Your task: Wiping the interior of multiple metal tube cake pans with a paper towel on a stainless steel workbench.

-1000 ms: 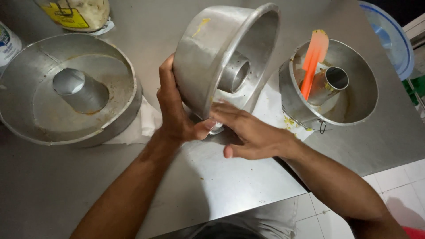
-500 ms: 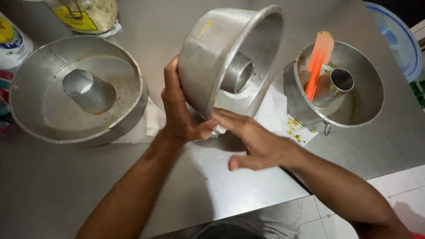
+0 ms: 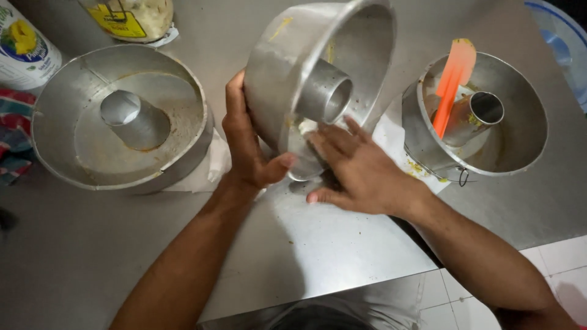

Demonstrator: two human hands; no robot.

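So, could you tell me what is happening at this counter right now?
A person tips a metal tube cake pan on its edge on the steel counter. The left hand grips its outer wall, and the right hand reaches inside its lower rim. Another tube pan sits at left, and a third, holding an orange spatula, at right.

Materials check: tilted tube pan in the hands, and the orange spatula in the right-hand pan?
Tilted round grey tube pan: looks like bare aluminium, dull matte grey with scuffs and smears; steel not excluded. Flat orange spatula: probably silicone or plastic, uniform slightly translucent colour, no metallic shine.
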